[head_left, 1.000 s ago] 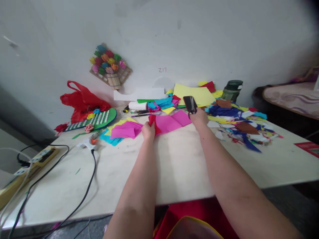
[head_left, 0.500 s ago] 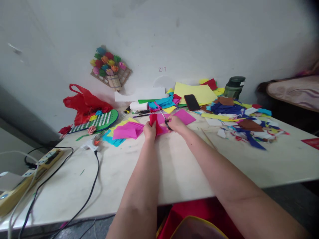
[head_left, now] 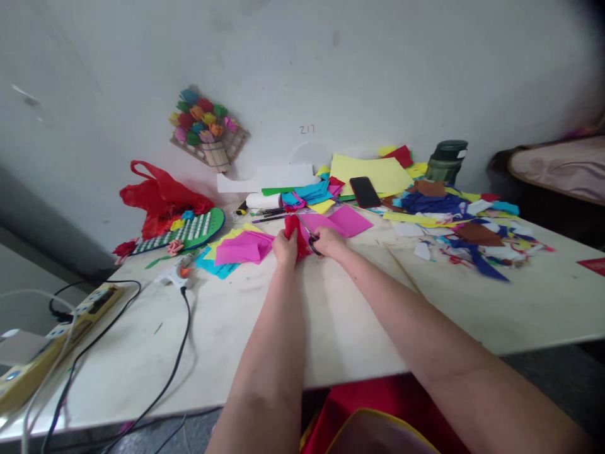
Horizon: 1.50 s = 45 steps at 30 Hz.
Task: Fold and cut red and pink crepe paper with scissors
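Folded red paper (head_left: pixel 292 228) is pinched in my left hand (head_left: pixel 285 248), standing up above the tabletop. My right hand (head_left: pixel 329 243) is closed round the dark handles of a pair of scissors (head_left: pixel 314 239). The scissor blades point up and to the left, at the right edge of the red paper; whether they touch it I cannot tell. Magenta paper (head_left: pixel 350 221) lies flat behind my right hand. To the left of my left hand is a pile of magenta sheets (head_left: pixel 243 247) over yellow and blue ones.
A glue gun (head_left: pixel 179 272) with a black cord lies at left, near a power strip (head_left: pixel 61 337). Behind are a red plastic bag (head_left: pixel 154 195), a phone (head_left: pixel 364 192) and a green bottle (head_left: pixel 447 162). Paper scraps (head_left: pixel 477 234) cover the right, near a thin stick (head_left: pixel 404 268).
The scissors and my right hand have shifted slightly left, closer to the red paper, and the blades have tilted further left. My left hand keeps its hold on the paper.
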{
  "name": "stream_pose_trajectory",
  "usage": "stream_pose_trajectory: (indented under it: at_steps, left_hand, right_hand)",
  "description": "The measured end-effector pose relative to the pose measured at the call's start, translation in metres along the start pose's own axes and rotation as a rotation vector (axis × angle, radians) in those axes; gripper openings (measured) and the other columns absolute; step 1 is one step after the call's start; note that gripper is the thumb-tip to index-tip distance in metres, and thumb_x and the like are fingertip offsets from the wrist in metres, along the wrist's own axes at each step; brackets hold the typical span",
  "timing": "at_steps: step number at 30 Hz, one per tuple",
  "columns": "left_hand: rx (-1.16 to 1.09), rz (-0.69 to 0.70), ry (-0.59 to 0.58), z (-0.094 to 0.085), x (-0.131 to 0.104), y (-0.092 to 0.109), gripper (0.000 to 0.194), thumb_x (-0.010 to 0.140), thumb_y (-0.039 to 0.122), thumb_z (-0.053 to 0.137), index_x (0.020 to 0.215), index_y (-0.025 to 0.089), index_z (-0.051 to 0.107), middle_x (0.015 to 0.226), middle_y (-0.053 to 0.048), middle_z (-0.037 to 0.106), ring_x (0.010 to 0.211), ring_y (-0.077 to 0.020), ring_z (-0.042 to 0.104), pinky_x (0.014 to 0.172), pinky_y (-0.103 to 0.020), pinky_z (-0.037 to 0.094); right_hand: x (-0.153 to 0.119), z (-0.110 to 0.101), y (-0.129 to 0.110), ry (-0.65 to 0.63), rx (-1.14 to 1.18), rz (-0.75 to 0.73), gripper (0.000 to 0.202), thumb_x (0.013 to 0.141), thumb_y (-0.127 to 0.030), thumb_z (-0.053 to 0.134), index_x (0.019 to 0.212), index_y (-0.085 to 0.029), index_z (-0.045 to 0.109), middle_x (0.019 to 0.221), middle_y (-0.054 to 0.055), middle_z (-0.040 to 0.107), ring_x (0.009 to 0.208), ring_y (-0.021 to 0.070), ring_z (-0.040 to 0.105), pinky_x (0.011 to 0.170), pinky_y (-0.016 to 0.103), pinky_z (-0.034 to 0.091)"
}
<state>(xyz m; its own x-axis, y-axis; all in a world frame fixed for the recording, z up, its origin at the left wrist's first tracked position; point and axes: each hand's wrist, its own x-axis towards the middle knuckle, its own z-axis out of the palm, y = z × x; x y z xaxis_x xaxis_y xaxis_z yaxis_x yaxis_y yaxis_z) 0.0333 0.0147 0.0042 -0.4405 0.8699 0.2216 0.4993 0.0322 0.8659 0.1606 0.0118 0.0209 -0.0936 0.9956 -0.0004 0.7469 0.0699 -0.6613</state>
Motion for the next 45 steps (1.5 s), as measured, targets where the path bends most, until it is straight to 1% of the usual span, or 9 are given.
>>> stream_pose_trajectory:
  at_steps: [7, 17, 19, 22, 27, 34, 40, 42, 45]
  left_hand:
    - [0.015, -0.008, 0.009, 0.001, 0.003, -0.002, 0.029, 0.074, 0.042, 0.05, 0.085, 0.017, 0.058, 0.077, -0.006, 0.066, 0.067, -0.0165, 0.061, 0.057, -0.023, 0.044]
    - [0.143, 0.034, 0.013, 0.001, -0.001, 0.0, 0.027, 0.076, 0.042, 0.046, 0.086, 0.019, 0.058, 0.082, -0.008, 0.066, 0.076, -0.0193, 0.061, 0.063, -0.026, 0.043]
    - [0.164, 0.031, 0.011, -0.001, -0.003, 0.003, 0.026, 0.076, 0.041, 0.046, 0.085, 0.019, 0.058, 0.084, -0.008, 0.066, 0.077, -0.0196, 0.061, 0.063, -0.025, 0.043]
    - [0.17, 0.022, 0.005, -0.003, -0.004, 0.006, 0.026, 0.077, 0.041, 0.046, 0.086, 0.02, 0.058, 0.086, -0.008, 0.066, 0.078, -0.019, 0.061, 0.064, -0.025, 0.042]
    - [0.228, 0.024, 0.009, -0.003, -0.005, 0.007, 0.026, 0.076, 0.042, 0.046, 0.085, 0.02, 0.058, 0.084, -0.009, 0.066, 0.078, -0.0217, 0.061, 0.064, -0.027, 0.041]
    - [0.241, 0.02, -0.006, -0.002, -0.004, 0.007, 0.023, 0.076, 0.04, 0.046, 0.082, 0.02, 0.057, 0.082, -0.009, 0.066, 0.077, -0.0219, 0.061, 0.063, -0.027, 0.041]
    - [0.239, 0.073, -0.017, -0.001, -0.004, 0.005, 0.022, 0.075, 0.041, 0.048, 0.078, 0.02, 0.056, 0.078, -0.009, 0.065, 0.073, -0.0223, 0.06, 0.062, -0.028, 0.04]
    - [0.226, 0.097, -0.012, 0.0, -0.006, 0.006, 0.024, 0.076, 0.042, 0.047, 0.077, 0.02, 0.055, 0.075, -0.008, 0.064, 0.071, -0.0219, 0.059, 0.062, -0.028, 0.04]
    - [0.168, 0.128, 0.028, 0.001, -0.009, 0.01, 0.025, 0.077, 0.044, 0.046, 0.076, 0.02, 0.054, 0.071, -0.006, 0.062, 0.068, -0.0199, 0.058, 0.061, -0.027, 0.04]
  right_hand:
    - [-0.005, -0.005, -0.003, 0.103, -0.176, -0.023, 0.025, 0.069, -0.032, 0.06, 0.092, -0.024, 0.063, 0.085, 0.002, 0.068, 0.072, 0.0151, 0.063, 0.058, 0.021, 0.042]
    - [0.002, -0.019, 0.007, 0.005, -0.04, 0.064, 0.035, 0.064, -0.042, 0.065, 0.094, -0.023, 0.06, 0.076, -0.002, 0.066, 0.051, 0.0101, 0.059, 0.056, 0.021, 0.042]
    - [0.004, -0.022, 0.01, 0.082, -0.063, 0.085, 0.035, 0.066, -0.045, 0.062, 0.095, -0.024, 0.06, 0.078, 0.0, 0.066, 0.06, 0.0135, 0.062, 0.058, 0.023, 0.043]
    - [0.005, -0.032, 0.017, 0.308, -0.169, 0.139, 0.033, 0.074, -0.044, 0.053, 0.099, -0.024, 0.059, 0.086, 0.005, 0.066, 0.079, 0.0207, 0.062, 0.064, 0.028, 0.043]
    - [0.002, -0.054, 0.039, 0.574, -0.305, 0.206, 0.034, 0.08, -0.035, 0.046, 0.111, -0.023, 0.05, 0.091, 0.01, 0.065, 0.086, 0.0247, 0.06, 0.069, 0.034, 0.043]
    - [0.014, -0.051, 0.055, 0.442, -0.42, 0.213, 0.036, 0.078, -0.026, 0.051, 0.112, -0.015, 0.05, 0.097, 0.018, 0.062, 0.1, 0.0283, 0.053, 0.074, 0.036, 0.042]
    - [0.014, -0.052, 0.06, 0.446, -0.361, 0.247, 0.037, 0.079, -0.027, 0.05, 0.113, -0.016, 0.048, 0.093, 0.016, 0.062, 0.092, 0.0276, 0.057, 0.07, 0.035, 0.042]
    - [0.01, -0.058, 0.059, 0.497, -0.327, 0.253, 0.036, 0.079, -0.03, 0.049, 0.112, -0.017, 0.048, 0.092, 0.015, 0.062, 0.091, 0.0271, 0.057, 0.069, 0.035, 0.042]
    - [0.003, -0.063, 0.053, 0.674, -0.277, 0.192, 0.033, 0.081, -0.032, 0.045, 0.111, -0.018, 0.048, 0.092, 0.014, 0.06, 0.092, 0.0264, 0.054, 0.069, 0.034, 0.04]
